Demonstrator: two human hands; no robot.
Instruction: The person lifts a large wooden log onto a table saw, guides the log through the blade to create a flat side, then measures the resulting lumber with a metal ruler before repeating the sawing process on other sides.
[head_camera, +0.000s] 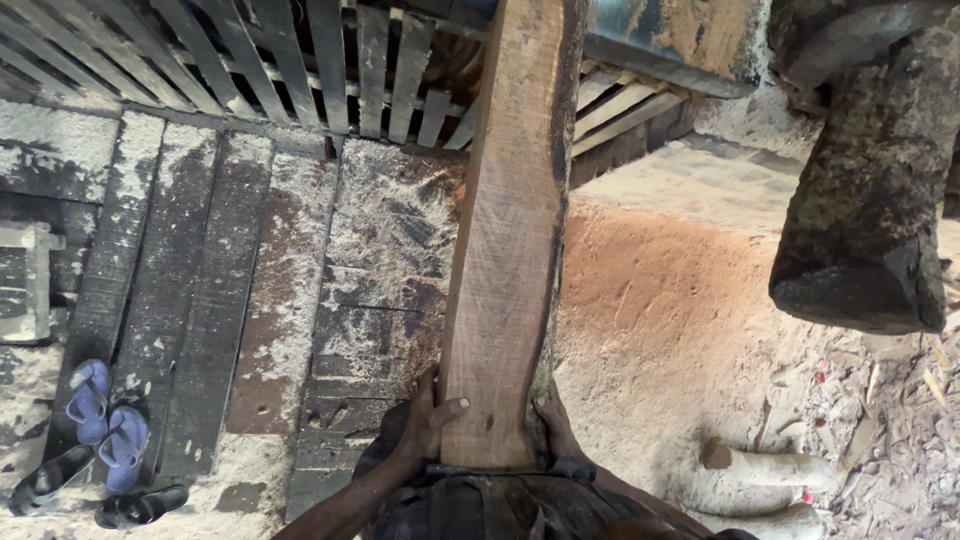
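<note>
Timber, one long rough-sawn plank (510, 230), runs away from the person over the sawdust-covered boards of the floor (250, 270), its near end braced against the body. The left hand (428, 420) clasps the plank's left edge, fingers curled tight and thumb lying across the top face. The right hand (555, 425) presses the right edge, fingers wrapped down the side. Blue sandals (105, 425) and black sandals (95, 492) lie at the floor's near left corner. A dark log (870, 200) sits to the right.
</note>
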